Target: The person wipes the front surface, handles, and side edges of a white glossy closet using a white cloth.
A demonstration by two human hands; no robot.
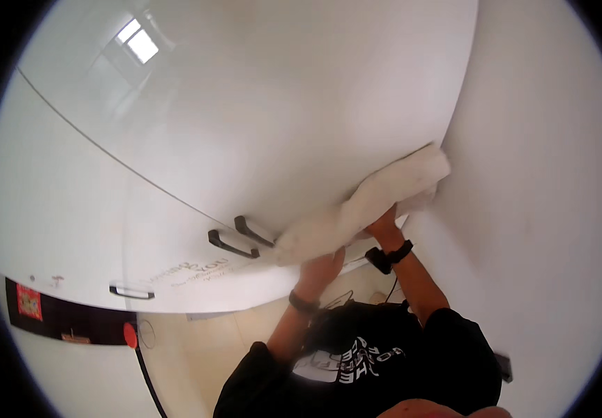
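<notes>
A long, bunched white cloth point(384, 182) lies slantwise against the glossy white cabinet door point(301, 90), its right end higher than its left. My left hand point(320, 273) grips it from below near its left end, with most of the fingers hidden by the folds. Further right, my right hand point(384, 224) holds the cloth from underneath, its fingertips also covered. A dark band circles my left wrist, and a black watch point(379, 260) is on my right one.
Two black door handles point(234, 245) sit side by side just left of the cloth. Another handle point(132, 292) is lower left. A pale wall point(524, 174) meets the cabinet on the right. At lower left stand a dark door point(71, 317) and a red round object point(131, 334).
</notes>
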